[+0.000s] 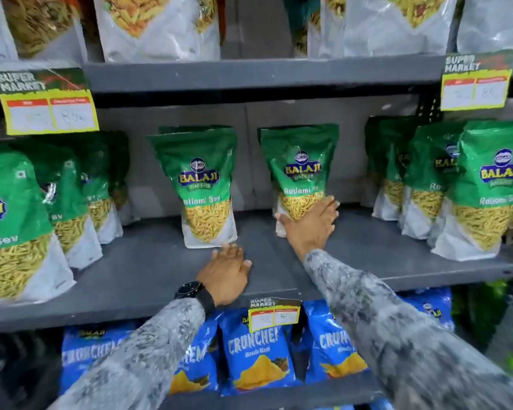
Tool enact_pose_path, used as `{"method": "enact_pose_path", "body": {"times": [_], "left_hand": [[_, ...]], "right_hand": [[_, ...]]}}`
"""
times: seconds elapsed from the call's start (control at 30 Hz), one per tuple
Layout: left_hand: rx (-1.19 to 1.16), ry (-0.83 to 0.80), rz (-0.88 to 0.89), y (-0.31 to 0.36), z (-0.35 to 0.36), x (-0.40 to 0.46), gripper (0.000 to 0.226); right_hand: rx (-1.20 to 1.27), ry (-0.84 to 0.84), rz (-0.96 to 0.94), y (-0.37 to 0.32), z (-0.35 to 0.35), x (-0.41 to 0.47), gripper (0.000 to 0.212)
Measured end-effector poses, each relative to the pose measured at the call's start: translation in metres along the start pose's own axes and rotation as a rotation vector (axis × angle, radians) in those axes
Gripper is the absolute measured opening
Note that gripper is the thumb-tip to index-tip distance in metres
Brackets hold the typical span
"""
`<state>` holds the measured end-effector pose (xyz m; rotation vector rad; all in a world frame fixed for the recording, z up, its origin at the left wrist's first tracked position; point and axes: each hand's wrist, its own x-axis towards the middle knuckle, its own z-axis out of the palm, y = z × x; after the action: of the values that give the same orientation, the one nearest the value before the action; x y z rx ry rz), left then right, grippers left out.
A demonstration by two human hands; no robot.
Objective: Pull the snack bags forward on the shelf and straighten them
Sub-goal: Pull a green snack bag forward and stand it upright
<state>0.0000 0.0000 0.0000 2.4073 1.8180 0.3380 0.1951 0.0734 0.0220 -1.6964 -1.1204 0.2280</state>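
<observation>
Two green Balaji Ratlami Sev bags stand upright deep on the grey middle shelf (148, 273). The left bag (203, 184) has another one behind it. My left hand (227, 275) lies flat on the shelf just in front of this bag's base, fingers apart, holding nothing. The right bag (301, 167) stands further back. My right hand (311, 224) wraps around its lower part, thumb on the left side and fingers on the right. Rows of the same green bags stand at the far left (15, 226) and far right (483, 196), pulled closer to the shelf's front edge.
Blue Crunchex bags (258, 353) fill the shelf below. White snack bags (157, 28) stand on the shelf above. Yellow price tags hang from the upper shelf edge at left (49, 113) and right (476, 90), and a small one (274, 315) hangs on the middle shelf's front edge.
</observation>
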Motion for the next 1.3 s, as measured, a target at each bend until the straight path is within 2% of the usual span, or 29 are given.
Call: {"method": "enact_pose_path", "body": {"times": [0.07,0.23,0.5,1.0,1.3], "left_hand": [[0.021,0.014,0.021,-0.003,-0.001,0.002,0.063],[0.017,-0.002,0.026,-0.003,0.002,0.000,0.063],[0.039,0.007,0.032,-0.002,0.001,0.000,0.063],[0.075,-0.053,-0.001,0.001,-0.002,0.000,0.063],[0.074,-0.025,0.017,0.004,-0.004,-0.003,0.057]], "right_hand": [[0.020,0.053,0.055,-0.006,0.004,0.007,0.151],[0.054,0.058,0.144,-0.014,0.013,0.010,0.160],[0.089,0.116,0.071,-0.007,0.017,0.012,0.139],[0.224,0.153,0.027,0.012,-0.047,-0.052,0.137],[0.276,0.135,0.026,0.020,-0.090,-0.101,0.138]]}}
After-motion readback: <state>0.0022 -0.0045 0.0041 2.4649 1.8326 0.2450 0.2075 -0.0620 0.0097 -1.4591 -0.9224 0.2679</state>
